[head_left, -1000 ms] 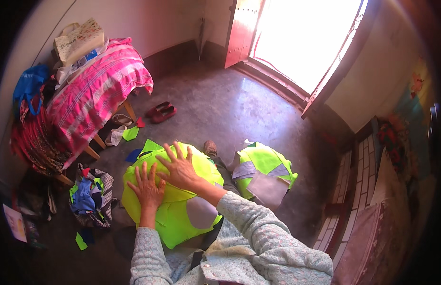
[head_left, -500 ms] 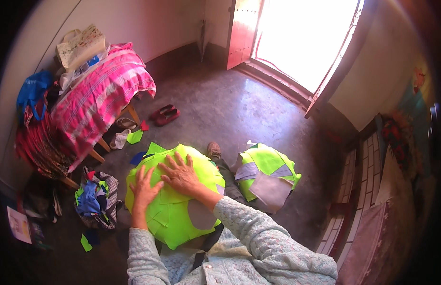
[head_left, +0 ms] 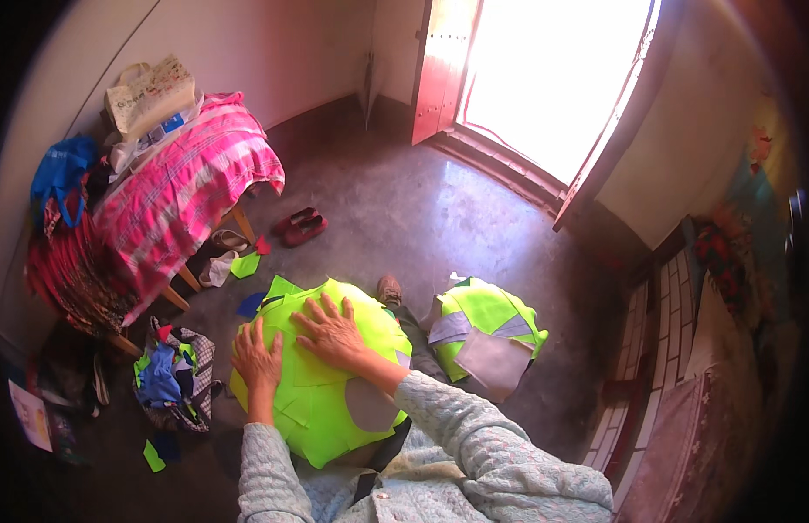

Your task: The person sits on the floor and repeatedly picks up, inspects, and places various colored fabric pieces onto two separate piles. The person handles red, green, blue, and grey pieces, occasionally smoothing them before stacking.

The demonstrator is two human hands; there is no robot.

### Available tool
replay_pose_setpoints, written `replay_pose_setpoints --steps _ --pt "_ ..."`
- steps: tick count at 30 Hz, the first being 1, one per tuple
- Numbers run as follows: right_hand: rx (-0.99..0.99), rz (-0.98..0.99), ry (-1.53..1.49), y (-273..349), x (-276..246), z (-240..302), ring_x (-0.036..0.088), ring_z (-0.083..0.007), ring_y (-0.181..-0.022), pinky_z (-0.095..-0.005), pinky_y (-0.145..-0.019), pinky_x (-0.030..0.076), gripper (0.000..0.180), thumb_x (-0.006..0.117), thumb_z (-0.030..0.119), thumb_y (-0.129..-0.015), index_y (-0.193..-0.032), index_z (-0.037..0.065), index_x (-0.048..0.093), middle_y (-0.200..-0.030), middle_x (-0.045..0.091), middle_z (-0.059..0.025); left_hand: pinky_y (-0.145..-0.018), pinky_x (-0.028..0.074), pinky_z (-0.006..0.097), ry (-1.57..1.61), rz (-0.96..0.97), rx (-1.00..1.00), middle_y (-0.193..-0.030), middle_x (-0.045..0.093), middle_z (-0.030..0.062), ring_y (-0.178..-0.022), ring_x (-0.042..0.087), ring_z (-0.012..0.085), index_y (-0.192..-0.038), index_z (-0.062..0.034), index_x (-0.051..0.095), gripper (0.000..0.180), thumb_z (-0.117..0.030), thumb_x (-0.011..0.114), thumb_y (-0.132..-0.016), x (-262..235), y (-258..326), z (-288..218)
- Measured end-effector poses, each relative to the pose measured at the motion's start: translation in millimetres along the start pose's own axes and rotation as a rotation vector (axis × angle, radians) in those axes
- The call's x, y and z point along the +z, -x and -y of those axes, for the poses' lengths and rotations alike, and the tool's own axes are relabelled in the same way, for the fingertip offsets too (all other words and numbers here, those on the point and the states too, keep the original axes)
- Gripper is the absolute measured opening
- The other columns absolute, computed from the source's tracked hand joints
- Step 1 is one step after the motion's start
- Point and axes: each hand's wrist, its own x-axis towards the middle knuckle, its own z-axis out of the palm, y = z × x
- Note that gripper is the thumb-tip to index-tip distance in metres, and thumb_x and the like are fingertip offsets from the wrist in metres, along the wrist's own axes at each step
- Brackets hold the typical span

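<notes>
The round yellow-green cloth pile (head_left: 310, 394) sits low in the frame, a bit left of the middle, with no clear long side. The left hand (head_left: 259, 362) lies on its left edge, the right hand (head_left: 332, 336) nearer its middle. Each grip is flat and wide, pinching nothing.

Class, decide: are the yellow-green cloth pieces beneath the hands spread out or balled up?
Spread out: the yellow-green cloth pieces overlap in broad, rounded layers, the left hand and right hand resting on top.

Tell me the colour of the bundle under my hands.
The bundle is mostly bright yellow-green, best seen in the head view.
</notes>
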Motion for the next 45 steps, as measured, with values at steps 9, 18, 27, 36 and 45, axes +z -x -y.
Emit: replay_pose_setpoints --steps 9,18,27,36,45 --pt "0.037 -0.269 0.066 14.1 -33.1 -26.4 0.02 -0.0411 -0.142 -0.0664 -0.108 0.014 0.068 0.052 0.058 -0.087 -0.144 0.024 0.041 -0.154 0.025 -0.0151 -0.095 0.035 0.061 0.013 -0.029 0.014 -0.139 0.044 0.01 -0.13 0.039 0.0336 -0.138 -0.0189 0.045 0.061 -0.056 0.049 -0.09 -0.7 1.6 -1.3" --pt "0.083 -0.055 0.027 24.2 -8.6 -31.3 0.021 -0.0428 -0.141 -0.0675 -0.106 0.019 0.072 0.052 0.059 -0.086 -0.147 0.025 0.034 -0.154 0.026 -0.0168 -0.095 0.035 0.061 0.025 -0.006 -0.003 -0.141 0.043 0.0104 -0.131 0.038 0.035 -0.139 -0.0188 0.044 0.062 -0.056 0.049 -0.089 -4.2 2.4 -2.8" --pt "0.088 -0.07 0.023 24.9 -9.4 -31.2 0.021 -0.0417 -0.141 -0.0664 -0.107 0.019 0.071 0.052 0.058 -0.086 -0.146 0.026 0.036 -0.153 0.027 -0.0164 -0.093 0.036 0.061 0.012 -0.03 0.038 -0.139 0.044 0.0115 -0.131 0.038 0.0335 -0.138 -0.0174 0.045 0.081 -0.074 0.049 -0.08 -2.8 2.1 -1.5" --pt "0.093 -0.034 -0.001 22.6 -9.2 -34.6 0.017 -0.0406 -0.143 -0.0684 -0.107 0.016 0.072 0.053 0.058 -0.086 -0.147 0.025 0.036 -0.155 0.024 -0.0157 -0.089 0.039 0.061 0.033 -0.076 0.06 -0.135 0.046 0.0107 -0.128 0.041 0.0323 -0.135 -0.0163 0.048 0.081 -0.074 0.052 -0.078 0.5 0.4 -1.0" --pt "-0.051 -0.139 0.05 28.7 -19.5 -3.5 0.016 -0.0366 -0.145 -0.0666 -0.109 0.008 0.07 0.056 0.056 -0.085 -0.145 0.023 0.04 -0.155 0.023 -0.0159 -0.09 0.039 0.06 0.005 -0.082 0.05 -0.136 0.046 0.0106 -0.128 0.041 0.0325 -0.135 -0.0164 0.047 0.078 -0.071 0.054 -0.079 0.9 0.6 -1.4"
